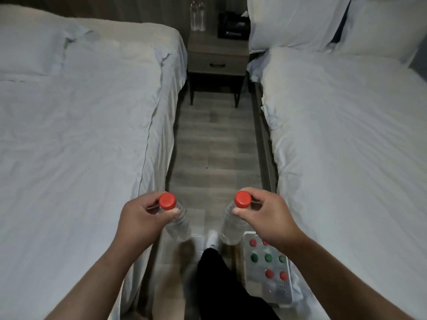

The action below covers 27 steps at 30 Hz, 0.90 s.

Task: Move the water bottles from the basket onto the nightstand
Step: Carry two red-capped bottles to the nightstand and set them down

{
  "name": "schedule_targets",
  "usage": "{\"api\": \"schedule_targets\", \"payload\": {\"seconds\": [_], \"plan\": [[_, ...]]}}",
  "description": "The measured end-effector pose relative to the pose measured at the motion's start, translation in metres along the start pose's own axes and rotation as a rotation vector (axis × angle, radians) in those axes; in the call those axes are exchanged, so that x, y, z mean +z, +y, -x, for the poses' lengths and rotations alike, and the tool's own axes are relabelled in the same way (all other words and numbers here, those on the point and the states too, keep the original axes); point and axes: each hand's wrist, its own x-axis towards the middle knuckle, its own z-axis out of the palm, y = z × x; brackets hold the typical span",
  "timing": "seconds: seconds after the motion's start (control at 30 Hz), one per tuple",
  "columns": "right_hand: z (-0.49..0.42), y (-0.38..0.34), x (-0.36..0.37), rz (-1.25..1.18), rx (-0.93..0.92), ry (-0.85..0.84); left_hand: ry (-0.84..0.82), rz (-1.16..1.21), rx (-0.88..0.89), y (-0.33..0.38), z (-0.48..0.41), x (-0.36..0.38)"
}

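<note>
We've got the left grip (141,215) pinching one bottle (180,225) by the neck and the right grip (265,218) pinching the other bottle (231,229). Both are upright. The nightstand (218,46) is dead ahead, well apart, neither grip closer.

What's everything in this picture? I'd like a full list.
Nightstand: one, grey-brown, between the beds, far end.
Nightstand bottles: two, clear, rear left of its top.
Black box: one, its top, right side.
Beds: two, white, flanking the aisle.
Basket: one, white, floor by right-side bed, red and green caps inside.
Left-hand bottle: one, clear, red cap.
Right-hand bottle: one, same.
Leg: one, black trouser, white shoe, bottom centre.
Left hand: one, grips its bottle's neck.
Right hand: one, likewise.
</note>
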Motion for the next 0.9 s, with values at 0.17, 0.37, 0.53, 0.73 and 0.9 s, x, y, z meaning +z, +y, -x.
{"api": "schedule_targets", "payload": {"seconds": [0.17,0.37,0.53,0.73,0.9], "plan": [[-0.099,0.003,-0.015,-0.024,-0.001,0.035,-0.014,-0.057,0.031,0.029,-0.098,0.015],[-0.211,-0.015,-0.045,0.000,-0.029,0.006,0.012,-0.067,0.105,0.073,-0.210,0.021],[-0.288,-0.035,-0.067,-0.054,-0.001,0.008,0.082,-0.023,0.125,0.098,-0.285,0.024],[-0.383,-0.036,-0.075,-0.028,0.050,0.058,0.031,-0.002,0.093,0.113,-0.384,0.034],[-0.476,-0.039,-0.082,0.047,0.077,0.094,-0.034,-0.045,0.053,0.116,-0.487,0.048]]}}
